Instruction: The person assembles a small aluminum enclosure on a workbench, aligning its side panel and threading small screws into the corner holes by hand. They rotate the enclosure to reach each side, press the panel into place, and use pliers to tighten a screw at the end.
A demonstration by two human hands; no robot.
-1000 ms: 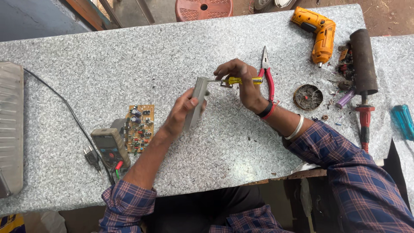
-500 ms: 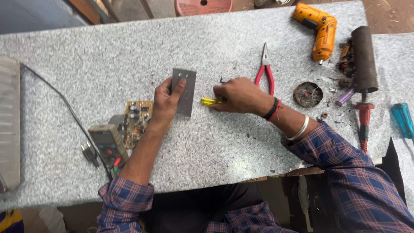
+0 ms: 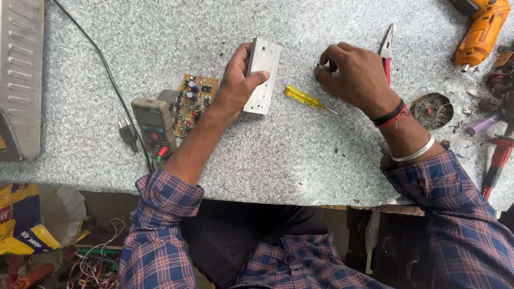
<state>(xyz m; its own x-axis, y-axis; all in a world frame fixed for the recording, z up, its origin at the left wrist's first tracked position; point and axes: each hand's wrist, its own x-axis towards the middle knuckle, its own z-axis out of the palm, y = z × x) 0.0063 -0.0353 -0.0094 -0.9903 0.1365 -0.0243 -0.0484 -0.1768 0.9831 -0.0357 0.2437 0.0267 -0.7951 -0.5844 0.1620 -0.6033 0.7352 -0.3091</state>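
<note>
We see the left hand (image 3: 238, 85) grasping a grey metal plate (image 3: 263, 75) flat on the counter (image 3: 300, 155), the right hand (image 3: 356, 75) at its three o'clock pinching something tiny, a yellow screwdriver (image 3: 308, 99) lying released between them.

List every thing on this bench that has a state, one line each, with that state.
left hand: gripping the metal block
metal block: flat on the bench, held
right hand: fingertips pinching a small part, too small to tell
yellow screwdriver: lying loose, untouched
red pliers: lying closed
circuit board: bare, components up
multimeter: face up
orange drill: lying on its side
</note>
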